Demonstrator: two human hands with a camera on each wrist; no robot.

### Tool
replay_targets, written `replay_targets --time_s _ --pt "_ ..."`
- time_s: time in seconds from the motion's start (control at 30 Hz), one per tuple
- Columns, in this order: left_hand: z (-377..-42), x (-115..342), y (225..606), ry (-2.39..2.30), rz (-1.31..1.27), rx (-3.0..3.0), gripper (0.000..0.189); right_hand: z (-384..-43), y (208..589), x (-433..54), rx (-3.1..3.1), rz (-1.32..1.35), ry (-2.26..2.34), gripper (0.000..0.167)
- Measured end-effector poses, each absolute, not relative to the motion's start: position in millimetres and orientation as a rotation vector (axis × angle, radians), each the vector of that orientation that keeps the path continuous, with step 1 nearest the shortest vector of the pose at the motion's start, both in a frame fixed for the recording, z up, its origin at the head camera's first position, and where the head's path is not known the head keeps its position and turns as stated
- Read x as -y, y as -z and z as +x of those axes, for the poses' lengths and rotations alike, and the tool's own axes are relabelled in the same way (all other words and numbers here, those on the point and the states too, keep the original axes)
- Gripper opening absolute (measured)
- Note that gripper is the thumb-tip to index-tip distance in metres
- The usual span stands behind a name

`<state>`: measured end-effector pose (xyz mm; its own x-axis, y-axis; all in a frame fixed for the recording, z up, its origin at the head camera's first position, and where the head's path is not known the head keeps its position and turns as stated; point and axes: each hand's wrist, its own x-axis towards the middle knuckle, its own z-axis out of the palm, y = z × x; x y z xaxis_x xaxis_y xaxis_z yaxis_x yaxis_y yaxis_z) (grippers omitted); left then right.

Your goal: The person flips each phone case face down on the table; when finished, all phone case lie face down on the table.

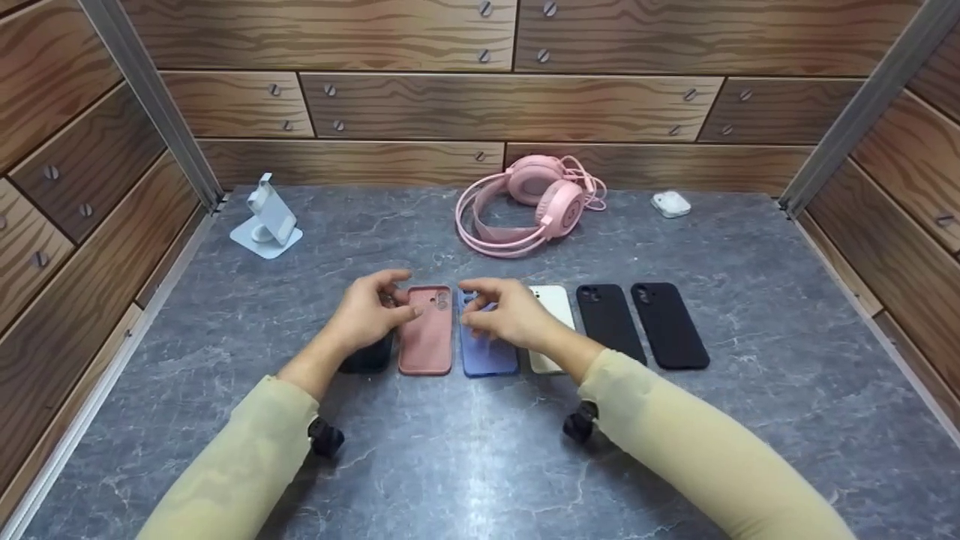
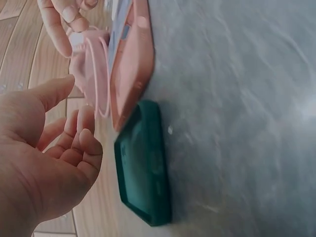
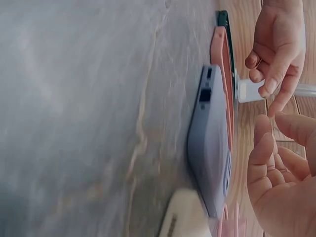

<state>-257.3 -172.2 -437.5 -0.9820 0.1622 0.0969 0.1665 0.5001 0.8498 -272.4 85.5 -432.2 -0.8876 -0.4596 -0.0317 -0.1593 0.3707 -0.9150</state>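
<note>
Several phone cases lie in a row across the table. My left hand (image 1: 366, 313) hovers over the dark green phone case (image 2: 140, 168) and the left edge of the pink phone case (image 1: 425, 346), thumb and fingers apart with nothing between them. Above the blue phone case (image 1: 489, 360) is my right hand (image 1: 506, 311), its fingers loosely bent and holding nothing. The wrist views show both hands raised off the cases. A white phone case (image 1: 556, 304) lies partly hidden under the right wrist. Two black phone cases, one nearer (image 1: 609, 319) and one at the row's right end (image 1: 671, 326), follow.
Pink headphones (image 1: 559, 206) with a coiled cable lie behind the row. A white folding stand (image 1: 274, 217) is at the back left, and a small white case (image 1: 670, 204) at the back right. Wood-patterned walls (image 1: 420, 109) enclose the grey marbled table (image 1: 465, 450).
</note>
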Motion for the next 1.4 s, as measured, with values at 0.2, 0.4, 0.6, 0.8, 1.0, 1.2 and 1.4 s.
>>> replay_targets --time_s 0.2,0.4,0.6,0.8,1.0,1.2,1.4 --pt "-259.7 179.1 447.1 1.56 -0.316 2.745 0.058 -270.8 436.7 -72.7 -2.369 -0.54 1.455 0.056" --pt "-258.6 182.8 455.0 1.545 -0.296 2.787 0.056 -269.7 441.6 -71.0 -2.401 -0.565 1.323 0.06" --pt "-260.1 184.4 462.1 1.532 -0.299 2.802 0.057 -270.3 442.5 -72.3 -2.422 -0.617 1.259 0.063" --pt "-261.7 185.2 466.5 1.463 -0.32 2.812 0.06 -271.7 442.5 -71.6 -2.481 -0.616 1.212 0.061" --pt "-261.4 183.2 466.7 1.393 -0.335 2.853 0.06 -274.7 443.7 -66.1 -2.547 -0.641 1.141 0.06" --pt "-261.5 182.2 466.7 1.378 -0.348 2.863 0.059 -278.2 448.2 -63.8 -2.596 -0.722 1.078 0.06" --pt "-261.8 184.5 468.8 1.369 -0.365 2.851 0.058 -281.4 454.3 -63.4 -2.626 -0.836 1.028 0.054"
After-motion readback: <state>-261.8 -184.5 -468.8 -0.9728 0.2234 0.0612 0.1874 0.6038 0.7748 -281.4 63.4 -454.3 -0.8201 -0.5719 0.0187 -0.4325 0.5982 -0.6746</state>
